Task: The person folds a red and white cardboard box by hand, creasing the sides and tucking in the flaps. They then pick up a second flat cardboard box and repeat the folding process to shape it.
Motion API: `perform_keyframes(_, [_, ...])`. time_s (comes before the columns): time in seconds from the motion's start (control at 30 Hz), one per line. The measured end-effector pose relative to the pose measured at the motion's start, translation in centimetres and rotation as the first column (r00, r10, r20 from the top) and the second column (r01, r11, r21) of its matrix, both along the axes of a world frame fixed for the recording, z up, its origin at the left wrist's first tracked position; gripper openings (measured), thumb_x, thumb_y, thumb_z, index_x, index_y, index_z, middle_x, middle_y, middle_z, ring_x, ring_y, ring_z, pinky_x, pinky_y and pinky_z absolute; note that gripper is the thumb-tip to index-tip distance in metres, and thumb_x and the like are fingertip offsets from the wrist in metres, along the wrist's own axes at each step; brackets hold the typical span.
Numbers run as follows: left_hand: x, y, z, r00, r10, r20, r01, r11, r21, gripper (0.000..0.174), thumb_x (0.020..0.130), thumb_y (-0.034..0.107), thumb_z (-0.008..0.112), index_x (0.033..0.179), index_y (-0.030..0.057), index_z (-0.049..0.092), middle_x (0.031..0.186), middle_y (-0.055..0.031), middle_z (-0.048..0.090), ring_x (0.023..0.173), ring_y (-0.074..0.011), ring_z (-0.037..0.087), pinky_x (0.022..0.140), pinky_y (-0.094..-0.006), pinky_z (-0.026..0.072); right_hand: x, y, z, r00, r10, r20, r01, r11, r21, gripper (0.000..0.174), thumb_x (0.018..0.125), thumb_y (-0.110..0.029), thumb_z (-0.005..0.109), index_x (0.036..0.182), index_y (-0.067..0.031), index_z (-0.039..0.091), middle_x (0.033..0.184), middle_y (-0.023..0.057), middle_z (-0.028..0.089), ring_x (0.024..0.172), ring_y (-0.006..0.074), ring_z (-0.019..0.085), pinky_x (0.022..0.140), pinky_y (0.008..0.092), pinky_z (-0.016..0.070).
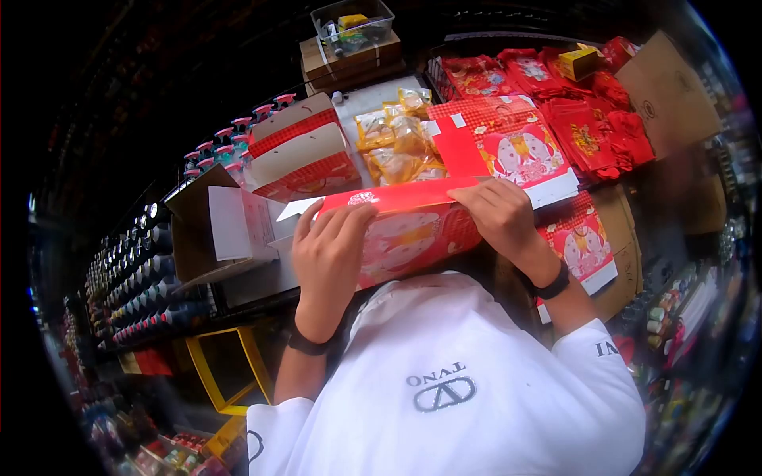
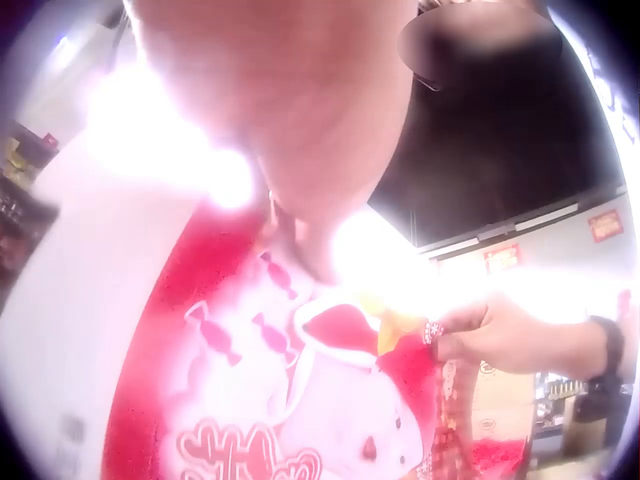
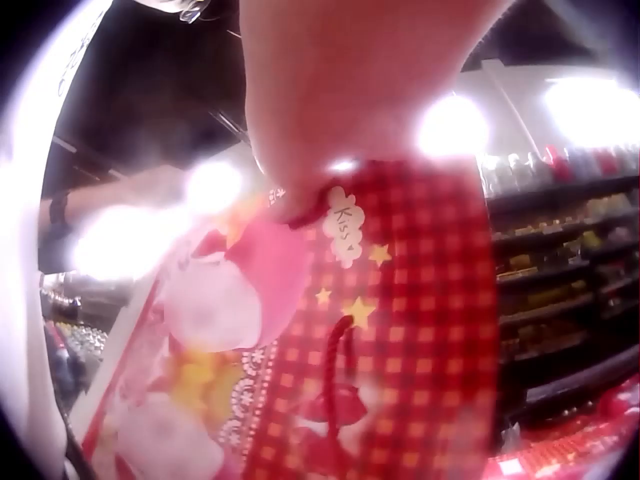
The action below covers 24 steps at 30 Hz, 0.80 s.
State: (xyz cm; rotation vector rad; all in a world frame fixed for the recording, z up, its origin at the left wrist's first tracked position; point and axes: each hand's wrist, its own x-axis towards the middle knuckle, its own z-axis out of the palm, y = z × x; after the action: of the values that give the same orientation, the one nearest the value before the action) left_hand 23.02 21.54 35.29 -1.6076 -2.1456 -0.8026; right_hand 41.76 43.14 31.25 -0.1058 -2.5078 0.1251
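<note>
A red gift box [image 1: 409, 236] with cartoon figures and a checked pattern lies in front of the white shirt. My left hand [image 1: 327, 250] grips its top edge near the left end, beside a white flap [image 1: 300, 208]. At the right end of the same edge, my right hand [image 1: 500, 213] pinches the box, its thumb hidden. A twisted red cord handle [image 3: 335, 385] hangs on the checked side in the right wrist view. In the left wrist view, the left hand [image 2: 290, 120] is blurred above the printed panel, and the right hand [image 2: 515, 340] shows across the box.
Behind are folded-open boxes [image 1: 302, 155], yellow-wrapped packets [image 1: 401, 143] and a flat printed box [image 1: 508, 143]. Red bags [image 1: 583, 131] fill the back right, beside a brown carton [image 1: 671, 95]. An opened white-lined carton [image 1: 238, 230] stands left. Rows of bottles [image 1: 143, 285] line the left side.
</note>
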Motion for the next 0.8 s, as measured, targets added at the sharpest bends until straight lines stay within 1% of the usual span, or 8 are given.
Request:
perform_keyframes(0.2, [0.8,0.9,-1.2,0.991,-0.074,0.107,0.083,0.994,-0.076,0.017,0.083,0.012,0.080,0.100,0.0136,0.078,0.090,-0.0045,0.076,0.080,-0.0245,0.073,0.071,-0.0351,0.0549,-0.7,-1.1,0.9,0.998,0.024,-0.066,-0.020,0.998,0.063,0.028,0.079,-0.005,0.069,0.106,-0.0074,0.076,0.091,0.0041,0.075,0.083,0.0214,0.070,0.072,0.0362,0.0560])
perform_keyframes(0.4, [0.7,1.3,-1.3,0.995,-0.055,0.078,0.060,0.996,-0.062,0.015,0.083,0.012,0.081,0.098,0.0120,0.076,0.090,-0.0045,0.075,0.083,-0.0267,0.072,0.073,-0.0369,0.0556,-0.2,-2.3,0.5,0.998,-0.034,-0.061,0.039,0.996,0.081,0.032,0.077,-0.008,0.071,0.108,-0.0074,0.077,0.100,0.0055,0.075,0.089,0.0210,0.070,0.079,0.0363,0.0570])
perform_keyframes(0.5, [-0.1,0.6,-0.5,0.957,-0.144,0.254,0.206,0.949,-0.238,0.017,0.085,0.013,0.080,0.101,0.0102,0.075,0.098,-0.0044,0.076,0.091,-0.0275,0.072,0.079,-0.0386,0.0557,-0.2,-1.6,0.0,0.992,0.034,-0.119,-0.015,0.987,0.161,0.032,0.079,-0.009,0.072,0.111,-0.0085,0.077,0.109,0.0051,0.075,0.098,0.0208,0.068,0.083,0.0381,0.0575])
perform_keyframes(0.53, [-0.7,0.0,-0.5,0.927,-0.183,0.328,0.301,0.884,-0.358,0.042,0.084,0.020,0.084,0.121,0.0094,0.069,0.124,-0.0106,0.072,0.115,-0.0332,0.067,0.097,-0.0416,0.0530,0.0,-1.6,0.2,0.991,0.057,-0.120,-0.033,0.981,0.193,0.031,0.081,-0.010,0.072,0.112,-0.0091,0.077,0.112,0.0043,0.074,0.101,0.0206,0.067,0.084,0.0387,0.0575])
perform_keyframes(0.63, [-1.5,-1.3,0.8,0.889,-0.130,0.439,0.344,0.823,-0.453,0.079,0.079,0.031,0.089,0.144,0.0059,0.052,0.151,-0.0194,0.054,0.139,-0.0394,0.051,0.114,-0.0454,0.0432,0.6,-1.5,0.3,0.988,0.091,-0.122,-0.056,0.962,0.266,0.028,0.085,-0.011,0.072,0.113,-0.0108,0.077,0.118,0.0008,0.073,0.111,0.0196,0.063,0.085,0.0389,0.0574])
perform_keyframes(0.67, [-2.5,-1.8,-0.3,0.901,-0.132,0.414,0.355,0.773,-0.526,0.112,0.071,0.042,0.094,0.156,0.0015,0.035,0.158,-0.0300,0.039,0.146,-0.0461,0.041,0.121,-0.0491,0.0364,0.8,-1.5,0.3,0.988,0.097,-0.123,-0.058,0.956,0.287,0.026,0.087,-0.012,0.071,0.113,-0.0113,0.077,0.119,-0.0006,0.072,0.114,0.0191,0.061,0.085,0.0387,0.0573])
perform_keyframes(0.77, [-4.3,-1.3,-0.8,0.889,-0.044,0.456,0.352,0.703,-0.618,0.136,0.064,0.052,0.097,0.163,-0.0014,0.020,0.167,-0.0278,0.026,0.155,-0.0406,0.029,0.126,-0.0461,0.0289,1.0,-1.8,-0.3,0.986,0.100,-0.133,-0.054,0.948,0.314,0.020,0.090,-0.018,0.074,0.109,-0.0207,0.081,0.117,-0.0058,0.076,0.120,0.0142,0.061,0.112,0.0387,0.0392])
perform_keyframes(0.8, [-5.7,-1.4,-2.6,0.867,-0.127,0.481,0.410,0.731,-0.546,0.145,0.058,0.057,0.097,0.163,-0.0034,0.018,0.163,-0.0344,0.030,0.150,-0.0473,0.035,0.126,-0.0475,0.0288,0.8,-1.5,-0.3,0.976,0.150,-0.156,-0.087,0.931,0.355,0.025,0.089,-0.014,0.071,0.113,-0.0153,0.078,0.123,-0.0034,0.072,0.120,0.0177,0.058,0.084,0.0354,0.0564])
